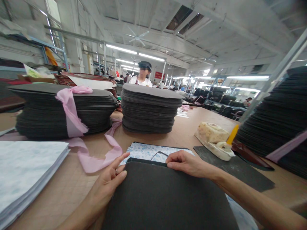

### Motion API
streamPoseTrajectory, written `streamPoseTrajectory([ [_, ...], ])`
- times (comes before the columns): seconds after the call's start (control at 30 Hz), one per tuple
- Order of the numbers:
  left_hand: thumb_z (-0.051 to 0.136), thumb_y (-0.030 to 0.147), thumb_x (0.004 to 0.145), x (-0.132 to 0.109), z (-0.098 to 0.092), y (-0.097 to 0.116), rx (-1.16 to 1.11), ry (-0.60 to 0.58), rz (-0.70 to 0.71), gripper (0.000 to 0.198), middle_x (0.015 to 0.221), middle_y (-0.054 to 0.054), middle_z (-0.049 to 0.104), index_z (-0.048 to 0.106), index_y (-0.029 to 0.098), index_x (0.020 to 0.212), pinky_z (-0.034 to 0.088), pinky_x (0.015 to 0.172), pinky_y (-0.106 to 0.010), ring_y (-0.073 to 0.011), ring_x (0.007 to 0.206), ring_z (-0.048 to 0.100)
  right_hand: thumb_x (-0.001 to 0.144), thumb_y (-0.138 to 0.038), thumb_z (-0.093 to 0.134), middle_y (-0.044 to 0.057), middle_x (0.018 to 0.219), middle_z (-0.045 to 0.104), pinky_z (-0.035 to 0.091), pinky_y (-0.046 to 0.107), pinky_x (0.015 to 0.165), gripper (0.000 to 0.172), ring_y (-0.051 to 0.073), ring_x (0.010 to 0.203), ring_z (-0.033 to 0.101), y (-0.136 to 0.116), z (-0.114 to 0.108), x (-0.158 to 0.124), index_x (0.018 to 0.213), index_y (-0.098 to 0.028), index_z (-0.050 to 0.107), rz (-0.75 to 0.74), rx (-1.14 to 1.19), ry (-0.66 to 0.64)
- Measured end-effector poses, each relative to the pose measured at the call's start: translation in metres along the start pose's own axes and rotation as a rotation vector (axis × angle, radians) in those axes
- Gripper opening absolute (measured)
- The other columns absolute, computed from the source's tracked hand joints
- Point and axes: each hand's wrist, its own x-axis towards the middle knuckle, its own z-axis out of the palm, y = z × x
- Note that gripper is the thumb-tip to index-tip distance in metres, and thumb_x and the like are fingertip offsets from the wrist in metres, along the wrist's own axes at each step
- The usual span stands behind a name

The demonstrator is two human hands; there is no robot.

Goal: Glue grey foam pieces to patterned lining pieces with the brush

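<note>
A large dark grey foam-like sheet [165, 195] lies in front of me, over a white sheet with a blue print [144, 149]. My left hand [110, 174] rests at the sheet's far left corner, index finger stretched out and thumb apart along its edge; a ring shows on one finger. With fingers and thumb pressed together, my right hand [183, 163] pinches the sheet's far edge, right of its middle. A thin dark strip stands up in a loop beside the right fingertips. The near end of the dark sheet runs out of view.
Stacks of dark sheets stand at the far left [48, 111], centre [151, 110] and right [275, 124]. Pink cloth strips [92, 159] trail at left, near printed sheets [28, 169]. A sponge-like block [212, 132] in a tray sits at right. A person [144, 78] stands beyond the table.
</note>
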Motion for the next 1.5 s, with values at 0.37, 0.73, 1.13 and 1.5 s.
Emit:
streamPoseTrajectory([
  [0.37,0.065,0.034,0.073,0.001,0.004,-0.002,-0.023,0.065,0.022,0.066,0.102,-0.008,0.065,0.034,0.019,0.130,0.045,0.078,-0.031,-0.0222,0.093,0.060,0.088,-0.029,0.041,0.000,0.074,0.059,0.039,0.022,0.061,0.021,0.013,0.069,0.053,-0.019,0.009,-0.007,0.080,-0.019,0.059,-0.056,-0.388,0.120],
  [0.73,0.053,0.028,0.071,0.026,-0.003,0.005,0.291,0.073,0.009,0.068,0.075,-0.002,0.065,0.029,0.014,0.133,0.048,0.071,-0.031,-0.0176,0.068,0.062,0.091,-0.015,0.035,0.013,0.095,0.064,0.046,0.036,0.075,0.026,0.023,0.085,0.061,-0.006,0.017,0.025,0.105,-0.013,0.057,-0.178,-0.958,0.269],
  [1.13,0.039,0.024,0.073,0.020,0.004,0.009,0.833,0.210,0.193,0.036,0.096,-0.006,0.069,0.069,0.016,0.091,0.047,0.087,-0.034,-0.0212,0.094,0.062,0.089,-0.036,0.041,0.004,0.146,0.028,0.028,0.061,0.100,0.046,0.032,0.131,0.026,-0.030,0.060,-0.019,0.135,-0.033,0.033,-0.121,-0.755,-0.022],
  [1.5,0.040,0.034,0.073,0.024,-0.002,0.003,1.009,0.256,0.301,0.041,0.104,-0.005,0.069,0.069,0.018,0.099,0.046,0.091,-0.031,-0.0209,0.099,0.062,0.086,-0.054,0.040,-0.002,0.149,0.020,0.009,0.047,0.112,0.057,0.020,0.137,0.012,0.005,0.042,-0.076,0.138,-0.034,0.027,0.066,-0.448,0.075],
])
